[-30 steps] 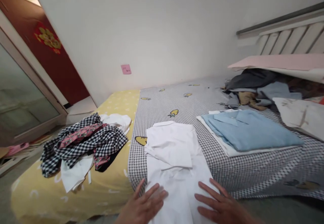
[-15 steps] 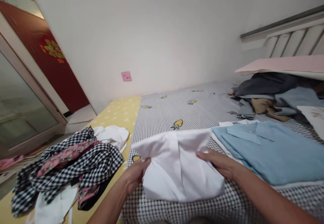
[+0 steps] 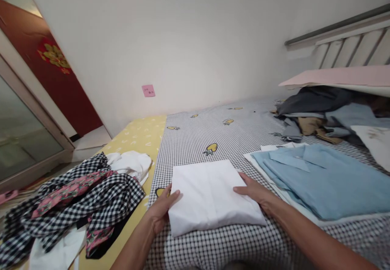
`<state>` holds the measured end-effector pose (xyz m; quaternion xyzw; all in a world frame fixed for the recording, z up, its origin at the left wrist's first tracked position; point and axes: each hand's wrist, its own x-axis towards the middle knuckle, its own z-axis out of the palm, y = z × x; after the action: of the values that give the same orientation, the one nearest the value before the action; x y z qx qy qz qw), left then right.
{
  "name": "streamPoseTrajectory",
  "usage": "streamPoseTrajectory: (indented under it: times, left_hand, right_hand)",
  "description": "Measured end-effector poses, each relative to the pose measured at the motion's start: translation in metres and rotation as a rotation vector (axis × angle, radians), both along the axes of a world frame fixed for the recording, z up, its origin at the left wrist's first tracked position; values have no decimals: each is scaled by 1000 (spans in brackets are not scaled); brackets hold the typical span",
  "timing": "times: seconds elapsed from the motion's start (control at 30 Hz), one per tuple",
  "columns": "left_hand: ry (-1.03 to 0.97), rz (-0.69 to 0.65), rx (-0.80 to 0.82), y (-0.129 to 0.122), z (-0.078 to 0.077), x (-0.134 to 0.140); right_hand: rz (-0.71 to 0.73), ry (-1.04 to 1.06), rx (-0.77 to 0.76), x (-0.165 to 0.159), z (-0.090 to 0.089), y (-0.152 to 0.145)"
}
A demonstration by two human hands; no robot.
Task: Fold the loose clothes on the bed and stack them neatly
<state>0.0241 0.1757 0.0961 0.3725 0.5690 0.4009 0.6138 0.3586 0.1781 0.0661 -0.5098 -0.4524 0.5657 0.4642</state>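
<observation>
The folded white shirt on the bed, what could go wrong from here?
1. The left hand and right hand only touch the white shirt's side edges, so lifting it might let the fold fall open.
2. It lies near the unfolded checked pile, so the two could get mixed.

Folded shirt [image 3: 210, 194], plain white, on bedsheet [image 3: 213, 140] of fine black-and-white check scattered with yellow carrot motifs. Adjoining sheet [image 3: 137, 136], pale yellow with faint white marks. Heap of clothes [image 3: 76, 205] at left: bold black-and-white gingham, pink floral print, plain white, solid black. Folded shirt at right [image 3: 323, 176], light blue, over a white layer. Far pile [image 3: 319, 111]: dark grey, slate blue, tan. Board [image 3: 338, 77] above it, pale pink. Wall [image 3: 183, 38], off-white, with small pink note [image 3: 148, 90]. Door [image 3: 51, 70], deep red with gold ornament.
</observation>
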Motion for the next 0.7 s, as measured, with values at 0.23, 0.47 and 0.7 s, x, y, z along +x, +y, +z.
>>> streamPoseTrajectory:
  times: [0.23, 0.47, 0.7]
  left_hand:
    - [632, 170, 297, -5, -18, 34]
    - [1385, 212, 913, -36, 75, 73]
    - [1522, -115, 971, -28, 5, 102]
  right_hand:
    - [-122, -1225, 209, -2, 2, 1]
    - [-542, -1426, 449, -27, 70, -31]
    - [-175, -1405, 564, -87, 14, -37]
